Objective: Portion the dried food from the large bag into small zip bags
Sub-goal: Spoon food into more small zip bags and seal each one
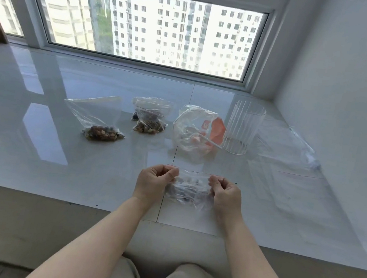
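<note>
The person sits at a glossy white sill [38, 144] under the window [145, 25], both forearms stretched out over their knees. Between the two hands hangs one small zip bag [189, 189], clear, with a dark clump of dried food in it. The left hand [153, 182] has its fingers curled in, pinching the bag's top left corner; the right hand [225, 193] does the same at the top right corner, so the bag's mouth is stretched between them just above the sill's near edge.

Farther back on the sill I count filled bags: one on the left [98, 119], lying with nuts and dried bits gathered at its bottom, and a little pile beside it [151, 117] that looks like two bags stacked, though I cannot tell for sure. To the right of those sits one large bag [196, 130], crumpled and mostly clear with an orange patch, seemingly near empty. Just beside it stands one ribbed clear cup [241, 127], upright. Flat clear bags [292, 150] lie by the right wall; their number is hard to make out.
</note>
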